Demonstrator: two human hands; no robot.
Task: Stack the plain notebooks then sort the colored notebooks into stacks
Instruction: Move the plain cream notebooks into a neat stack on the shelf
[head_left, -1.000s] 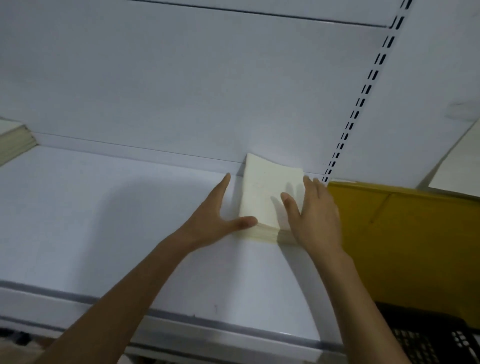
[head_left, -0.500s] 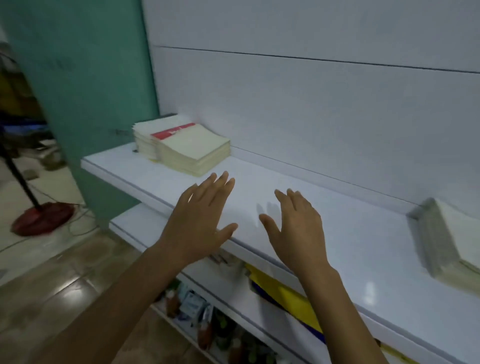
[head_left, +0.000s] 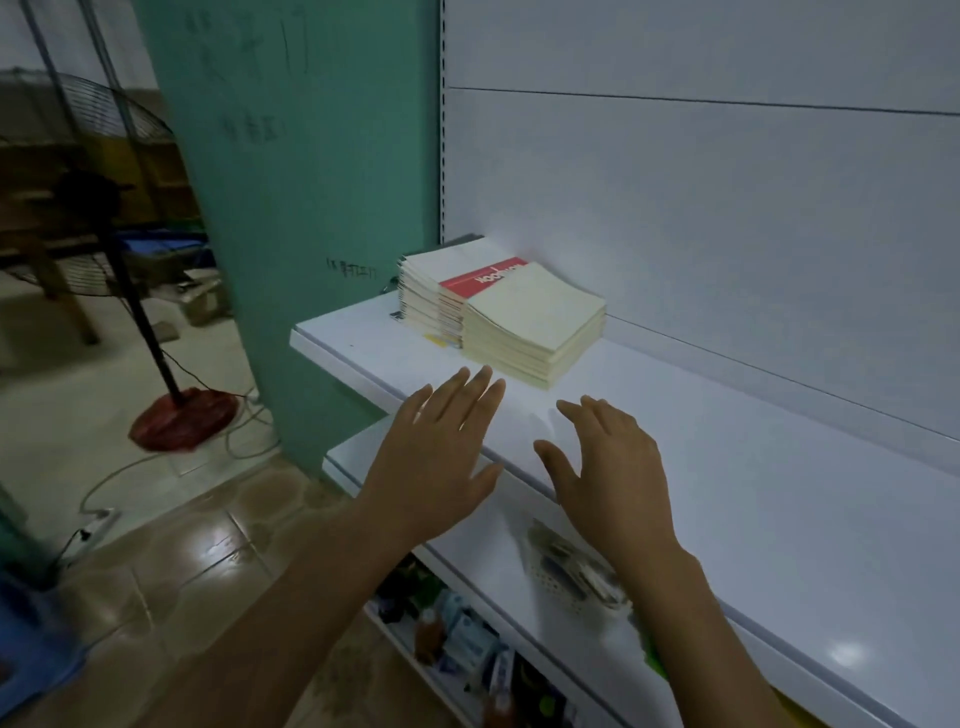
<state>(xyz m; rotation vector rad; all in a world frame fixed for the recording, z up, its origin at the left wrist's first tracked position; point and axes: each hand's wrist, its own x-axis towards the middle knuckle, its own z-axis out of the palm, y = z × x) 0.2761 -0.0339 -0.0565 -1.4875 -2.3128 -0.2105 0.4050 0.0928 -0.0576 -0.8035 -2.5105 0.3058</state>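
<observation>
A stack of plain cream notebooks (head_left: 540, 325) lies at the left end of the white shelf (head_left: 753, 493), against the back panel. Behind it and to the left sits a stack topped by a red-banded notebook (head_left: 480, 278), and further left a white-covered stack (head_left: 447, 260). My left hand (head_left: 441, 457) hovers palm down, fingers straight, just short of the cream stack. To its right my right hand (head_left: 608, 467) is also spread over the shelf's front edge, holding nothing.
A green pillar (head_left: 296, 208) bounds the shelf's left end. A lower shelf (head_left: 467, 525) carries a mesh basket (head_left: 576, 571), with bottles and packets (head_left: 457, 629) beneath. A standing fan with a red base (head_left: 182, 415) and cables occupy the tiled floor at left.
My view swung left, away from the cream stack at the shelf's right. Both hands left that stack and have moved empty toward the notebook stacks at the left end.
</observation>
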